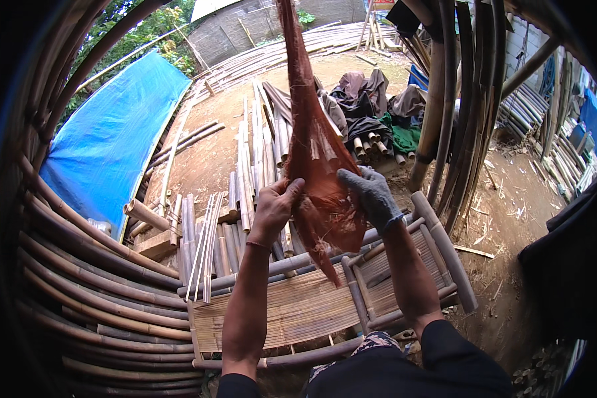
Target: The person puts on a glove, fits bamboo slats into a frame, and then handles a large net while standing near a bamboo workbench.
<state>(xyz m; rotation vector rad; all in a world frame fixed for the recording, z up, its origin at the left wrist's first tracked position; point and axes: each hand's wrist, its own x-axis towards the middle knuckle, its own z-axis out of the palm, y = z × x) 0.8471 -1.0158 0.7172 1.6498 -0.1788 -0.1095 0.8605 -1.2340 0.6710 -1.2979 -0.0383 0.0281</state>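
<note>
A frayed, reddish-brown cloth (322, 176) is stretched between my hands, thin enough to see through in places. Its narrow upper part runs up past the top edge of the view, and a ragged corner dangles below. My bare left hand (276, 205) pinches the cloth's left side, thumb on top. On the other side my right hand (371, 196), in a grey glove, grips the right edge with its thumb over the fabric. Beneath both hands lies a bamboo bench (278, 318) with a slatted top.
Curved bamboo poles (106, 302) line the left side. A blue tarp (113, 132) hangs beyond them. Cut bamboo lengths (249, 172) lie past the bench, near a heap of dark cloths (361, 109). Upright poles (471, 99) stand at the right over dirt ground (504, 232).
</note>
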